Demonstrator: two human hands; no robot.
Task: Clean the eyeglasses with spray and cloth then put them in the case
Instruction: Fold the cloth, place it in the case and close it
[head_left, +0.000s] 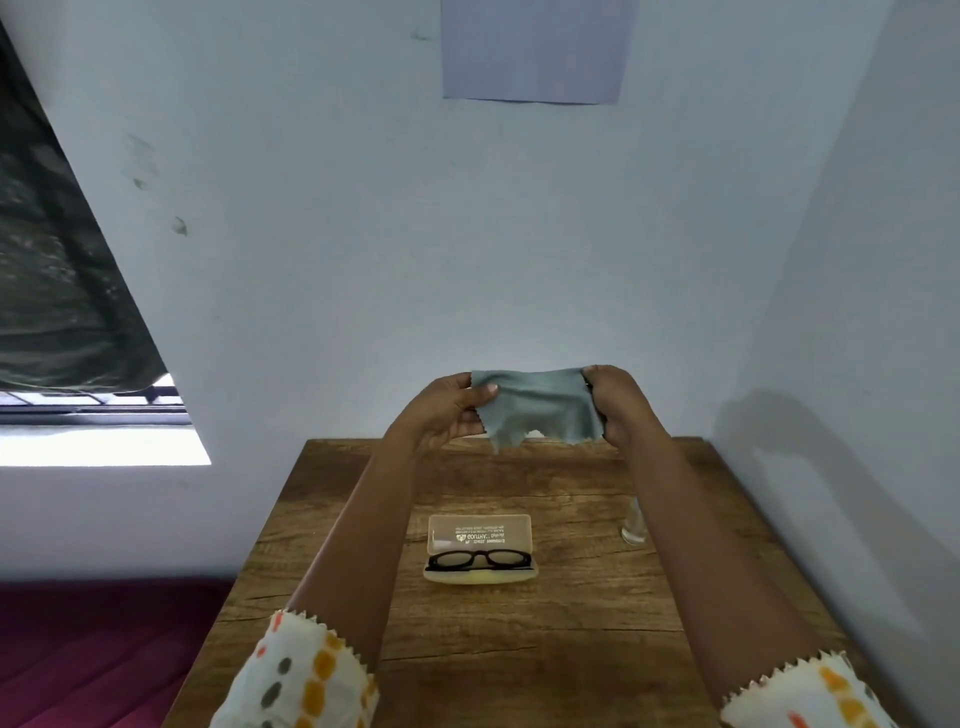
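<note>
Both hands hold a grey-green cleaning cloth (540, 405) stretched out in the air above the far end of the wooden table (519, 649). My left hand (452, 410) pinches its left edge and my right hand (618, 405) grips its right edge. Black-framed eyeglasses (480, 559) lie folded inside an open translucent yellow case (480, 535) in the middle of the table, its lid standing up behind them. A clear spray bottle (634, 525) stands to the right of the case, partly hidden behind my right forearm.
The table stands against a pale blue wall, with a second wall close on the right. A window with a dark curtain (57, 291) is at the left. Dark red bedding (104, 654) lies to the left of the table.
</note>
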